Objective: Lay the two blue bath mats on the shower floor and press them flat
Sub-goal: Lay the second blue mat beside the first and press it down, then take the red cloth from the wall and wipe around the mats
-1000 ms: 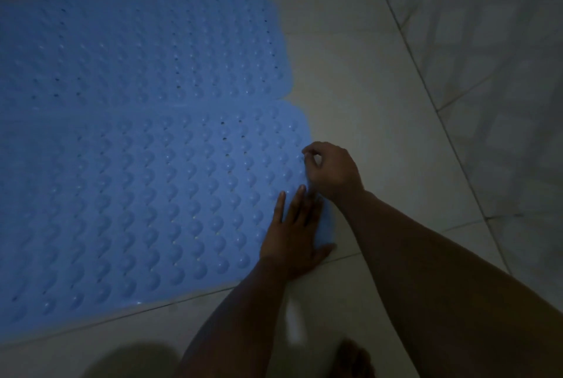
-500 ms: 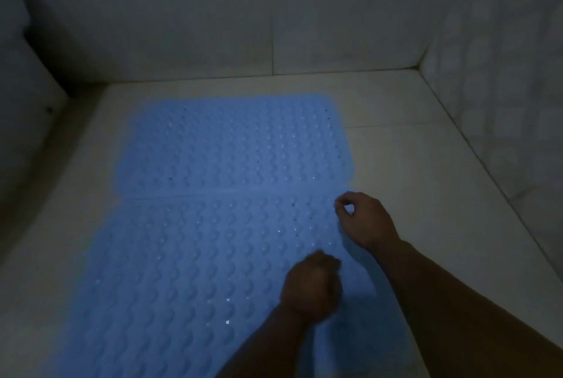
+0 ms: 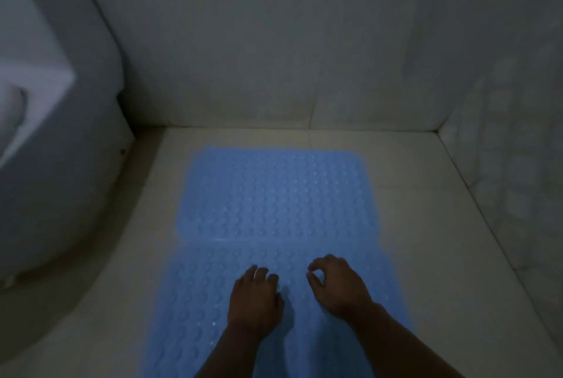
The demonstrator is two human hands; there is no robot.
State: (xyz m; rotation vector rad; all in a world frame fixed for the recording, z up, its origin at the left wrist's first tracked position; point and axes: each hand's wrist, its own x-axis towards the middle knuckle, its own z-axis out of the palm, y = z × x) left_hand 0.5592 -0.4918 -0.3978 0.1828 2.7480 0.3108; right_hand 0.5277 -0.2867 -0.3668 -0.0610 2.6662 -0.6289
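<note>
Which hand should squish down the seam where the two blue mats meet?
Probably the right hand. It rests on the near mat with its fingertips nearer the seam with the far mat. The left hand lies lower and further back.

Both hands have left the near mat's [image 3: 195, 301] right edge and now sit side by side toward its middle. The left hand [image 3: 254, 301], flat on the corner a second ago and balled into a fist half a second ago, lies palm down with fingers loosely bent. The right hand [image 3: 336, 286] has slid leftward with it, fingers curled, fingertips on the bumps. The view has lifted, bringing the far mat [image 3: 277, 194], back wall [image 3: 274, 42] and a white fixture [image 3: 45, 134] into sight
</note>
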